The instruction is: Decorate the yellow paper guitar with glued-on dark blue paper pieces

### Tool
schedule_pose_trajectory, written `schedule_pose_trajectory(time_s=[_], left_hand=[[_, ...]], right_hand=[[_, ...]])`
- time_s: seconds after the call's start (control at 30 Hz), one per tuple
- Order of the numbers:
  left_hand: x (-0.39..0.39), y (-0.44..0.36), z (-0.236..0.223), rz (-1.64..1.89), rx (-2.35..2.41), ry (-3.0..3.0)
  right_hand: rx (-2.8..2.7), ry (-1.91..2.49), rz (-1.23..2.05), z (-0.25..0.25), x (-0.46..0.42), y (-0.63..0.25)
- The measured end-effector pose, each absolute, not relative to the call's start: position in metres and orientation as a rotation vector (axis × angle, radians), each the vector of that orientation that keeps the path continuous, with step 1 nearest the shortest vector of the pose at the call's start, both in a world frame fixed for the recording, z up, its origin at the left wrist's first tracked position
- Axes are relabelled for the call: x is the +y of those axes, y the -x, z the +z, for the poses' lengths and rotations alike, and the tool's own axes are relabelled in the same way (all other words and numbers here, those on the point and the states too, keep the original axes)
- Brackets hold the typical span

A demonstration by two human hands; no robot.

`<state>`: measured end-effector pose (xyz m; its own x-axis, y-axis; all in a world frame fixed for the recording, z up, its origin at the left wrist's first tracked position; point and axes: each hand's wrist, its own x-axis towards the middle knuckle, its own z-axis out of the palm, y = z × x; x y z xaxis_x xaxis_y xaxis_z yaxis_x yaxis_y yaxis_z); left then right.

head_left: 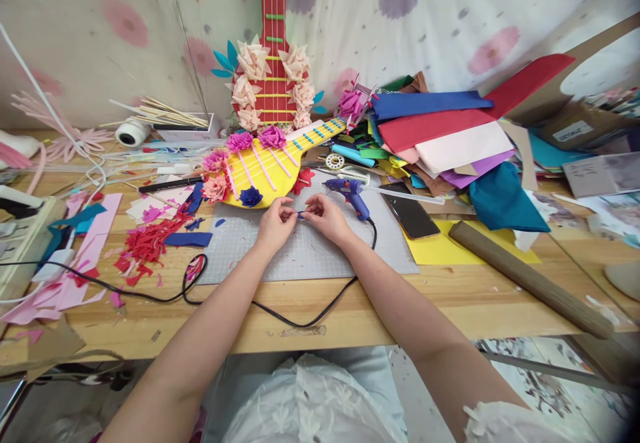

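Observation:
Over the grey cutting mat [300, 263], my left hand [277, 223] and my right hand [324, 218] meet fingertip to fingertip. Between them they pinch a small dark blue paper piece [301, 214], mostly covered by the fingers. Just beyond lies a yellow paper guitar [270, 175] decorated with pink, magenta and blue paper flowers. A blue flower [251, 196] sits on its lower edge, close to my left hand. To the right of my right hand rests a blue glue gun [350, 193] with a clear glue stick in its back.
A red guitar [273, 90] with peach flowers stands behind. Coloured paper sheets [440, 126] pile up at the right, near a phone [411, 210] and a brown paper roll [530, 276]. Red paper scraps [153, 236] lie left. A black cord [305, 325] loops across the table front.

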<state>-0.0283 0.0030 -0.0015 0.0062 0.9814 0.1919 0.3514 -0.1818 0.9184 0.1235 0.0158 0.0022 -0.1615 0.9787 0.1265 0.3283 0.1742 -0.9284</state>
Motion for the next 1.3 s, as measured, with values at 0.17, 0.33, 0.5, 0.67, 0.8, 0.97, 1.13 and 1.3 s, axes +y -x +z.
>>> schedule_pose_trajectory(time_s=[0.17, 0.33, 0.5, 0.67, 0.8, 0.97, 1.13, 1.3], left_hand=[[0.0030, 0.0271, -0.0005, 1.178, 1.413, -1.601], [0.0032, 0.0274, 0.0000, 1.184, 1.422, -1.597], [0.0029, 0.0276, -0.0010, 1.193, 1.412, -1.591], [0.0031, 0.0272, -0.0007, 1.190, 1.408, -1.585], [0.0033, 0.0276, -0.0001, 1.185, 1.413, -1.587], [0.0008, 0.0272, -0.0002, 1.160, 1.449, -1.652], [0.0022, 0.0220, -0.0010, 1.059, 1.544, -1.914], [0.0070, 0.0197, -0.0012, 1.022, 1.574, -2.186]], right_hand=[[-1.612, 1.296, 1.015, 0.0021, 0.0168, -0.1248], [-1.591, 1.285, 1.035, 0.0016, 0.0166, -0.1250], [-1.640, 1.301, 0.995, 0.0031, 0.0163, -0.1238], [-1.590, 1.306, 1.027, 0.0029, 0.0167, -0.1242], [-1.591, 1.305, 1.043, 0.0032, 0.0164, -0.1238], [-1.590, 1.308, 1.006, 0.0023, 0.0188, -0.1266], [-1.516, 1.318, 0.981, -0.0010, 0.0239, -0.1330], [-1.507, 1.348, 1.000, -0.0033, 0.0249, -0.1320]])
